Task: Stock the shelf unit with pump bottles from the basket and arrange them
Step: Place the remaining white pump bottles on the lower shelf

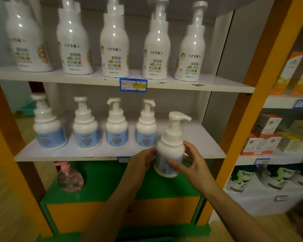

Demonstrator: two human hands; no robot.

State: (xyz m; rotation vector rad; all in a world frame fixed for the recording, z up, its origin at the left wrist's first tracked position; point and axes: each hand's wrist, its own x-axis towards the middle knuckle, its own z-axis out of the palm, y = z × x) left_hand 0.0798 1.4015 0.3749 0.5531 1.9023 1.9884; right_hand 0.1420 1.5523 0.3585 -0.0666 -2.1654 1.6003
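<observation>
White pump bottle, held by left hand and right hand, should be set upright beside the row on the middle shelf, label forward.

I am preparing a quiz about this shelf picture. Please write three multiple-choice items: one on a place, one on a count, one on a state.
1. Where does the pink pump bottle stand?
A. top shelf
B. middle shelf
C. green ledge below

2. How many blue-label bottles stand on the middle shelf?
A. four
B. two
C. six

3. The held bottle is
A. lying flat
B. gripped by both hands
C. in a basket

Answers: 1 C, it stands on the green ledge. 2 A, four in a row. 3 B, left hand and right hand clasp it.
</observation>
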